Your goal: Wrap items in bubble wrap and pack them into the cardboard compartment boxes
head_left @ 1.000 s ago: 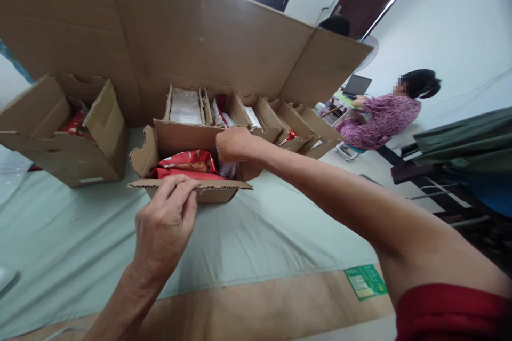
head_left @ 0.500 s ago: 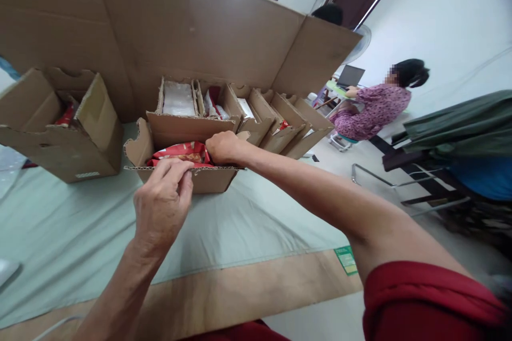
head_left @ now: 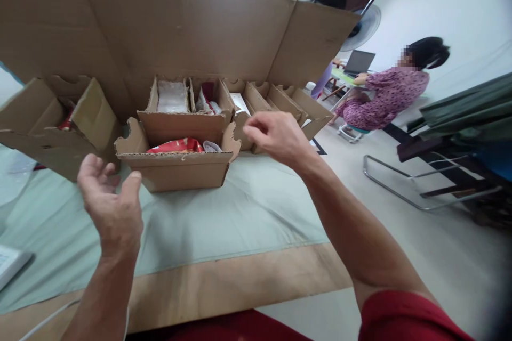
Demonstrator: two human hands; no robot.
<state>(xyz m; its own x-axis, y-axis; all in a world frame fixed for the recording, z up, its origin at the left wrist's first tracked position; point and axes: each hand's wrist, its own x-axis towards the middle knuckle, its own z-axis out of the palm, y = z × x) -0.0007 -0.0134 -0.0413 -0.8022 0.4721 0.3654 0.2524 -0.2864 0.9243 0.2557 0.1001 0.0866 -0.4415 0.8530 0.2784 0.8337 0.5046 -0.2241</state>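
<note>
An open cardboard box (head_left: 184,171) stands in front of me on the table. Inside it lie a red printed packet (head_left: 176,146) and, at its right end, a pale, clear-looking wrapped item (head_left: 212,146), both partly hidden by the front wall. My left hand (head_left: 112,202) hovers left of this box, palm up, its fingers spread and holding nothing. Past the box's right end, my right hand (head_left: 276,136) is raised in the air with its fingers curled in. No object shows in that hand, and neither hand touches the box.
Behind is a row of narrow cardboard boxes (head_left: 256,101) with wrapped goods, backed by a tall cardboard panel (head_left: 192,26). A larger box (head_left: 48,144) stands left. A white device (head_left: 12,266) lies on the pale green cloth (head_left: 256,213). A person (head_left: 388,85) sits by a laptop (head_left: 359,64).
Both hands have left the front box: the left moved down and left, opening, while the right lifted out to the right. The red packet now lies lower, with the pale wrapped item showing beside it.
</note>
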